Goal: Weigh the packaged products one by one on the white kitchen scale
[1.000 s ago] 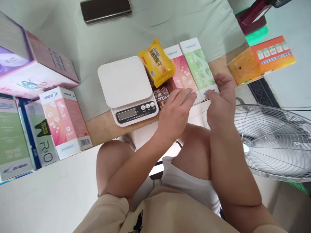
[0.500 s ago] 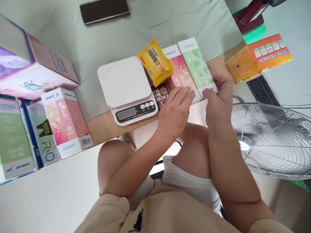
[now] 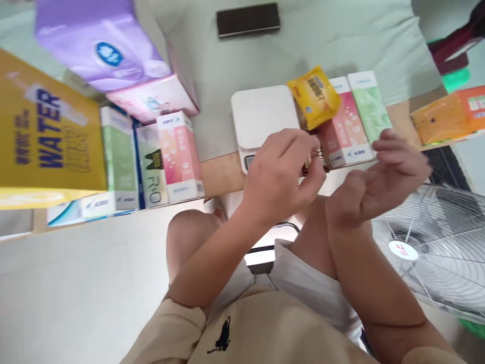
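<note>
My left hand point(image 3: 284, 172) is over the right front of the white kitchen scale point(image 3: 265, 114), hiding part of its display and buttons. Its fingers and thumb close around the edge of a small dark brown cocoa packet point(image 3: 321, 155), mostly covered. My right hand point(image 3: 382, 174) is raised in front of the boxes, palm turned up, fingers apart and nothing in it. A yellow snack packet point(image 3: 316, 96) leans between the scale and a pink box point(image 3: 350, 124). Beside that box lies a green-and-white box point(image 3: 369, 103).
On the left stand a yellow box point(image 3: 49, 131), a purple tissue pack point(image 3: 94, 45) and several upright cartons, including a pink one point(image 3: 180, 151). A black phone-like slab point(image 3: 248, 20) lies at the back. An orange pack point(image 3: 447, 116) and a fan point(image 3: 435, 247) are at right.
The view has swung left, bringing in the yellow box. My left hand has moved from the pink box to the cocoa packet; my right hand has left the green box and opened.
</note>
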A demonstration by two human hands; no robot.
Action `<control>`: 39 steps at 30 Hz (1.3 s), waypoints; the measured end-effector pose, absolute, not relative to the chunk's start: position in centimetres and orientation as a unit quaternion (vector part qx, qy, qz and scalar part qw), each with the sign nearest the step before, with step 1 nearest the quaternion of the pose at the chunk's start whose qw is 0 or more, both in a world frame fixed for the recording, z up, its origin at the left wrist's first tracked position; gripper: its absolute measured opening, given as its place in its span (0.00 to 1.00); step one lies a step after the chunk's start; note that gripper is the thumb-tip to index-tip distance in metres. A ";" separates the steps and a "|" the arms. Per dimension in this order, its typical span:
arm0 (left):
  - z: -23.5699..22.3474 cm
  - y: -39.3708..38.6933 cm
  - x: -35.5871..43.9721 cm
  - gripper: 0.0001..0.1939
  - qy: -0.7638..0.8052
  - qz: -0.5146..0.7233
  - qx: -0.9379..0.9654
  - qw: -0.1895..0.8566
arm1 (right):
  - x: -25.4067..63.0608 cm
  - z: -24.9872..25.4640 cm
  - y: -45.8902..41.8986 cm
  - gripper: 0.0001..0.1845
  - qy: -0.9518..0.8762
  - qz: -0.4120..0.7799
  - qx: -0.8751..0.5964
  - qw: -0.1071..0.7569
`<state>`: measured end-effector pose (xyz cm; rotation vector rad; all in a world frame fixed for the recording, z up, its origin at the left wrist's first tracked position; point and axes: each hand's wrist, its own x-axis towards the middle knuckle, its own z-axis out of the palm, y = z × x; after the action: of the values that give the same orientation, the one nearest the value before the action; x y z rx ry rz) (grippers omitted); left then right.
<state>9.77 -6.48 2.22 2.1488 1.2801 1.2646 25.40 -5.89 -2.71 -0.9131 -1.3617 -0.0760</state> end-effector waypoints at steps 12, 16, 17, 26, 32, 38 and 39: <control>0.9 -10.5 -5.5 0.19 0.643 0.437 0.607 0.164 | 8.6 -4.6 -11.2 0.26 -0.814 0.199 -0.332 0.432; 0.4 -10.7 -6.6 0.31 0.650 0.424 0.579 0.247 | 6.5 -5.5 -11.0 0.32 -0.826 0.164 -0.358 0.402; 0.4 -10.7 -6.8 0.32 0.643 0.429 0.582 0.252 | 6.3 -5.6 -10.9 0.33 -0.830 0.151 -0.367 0.391; 1.0 -10.4 -7.1 0.32 0.610 0.471 0.560 0.306 | 6.5 -5.4 -11.3 0.29 -0.851 0.099 -0.389 0.339; 1.8 -10.1 -5.8 0.35 0.597 0.469 0.548 0.351 | 7.2 -4.9 -11.6 0.20 -0.833 0.096 -0.413 0.356; 0.3 -10.0 -3.8 0.35 0.604 0.477 0.534 0.350 | 7.4 -5.7 -11.6 0.23 -0.804 0.145 -0.470 0.336; 0.0 -10.0 -3.4 0.34 0.601 0.494 0.535 0.331 | 7.6 -5.9 -11.6 0.21 -0.801 0.165 -0.468 0.336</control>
<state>-3.37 -10.04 0.02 1.3977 1.5715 1.2903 7.58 -11.65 -5.86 -1.2196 -2.0880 0.4293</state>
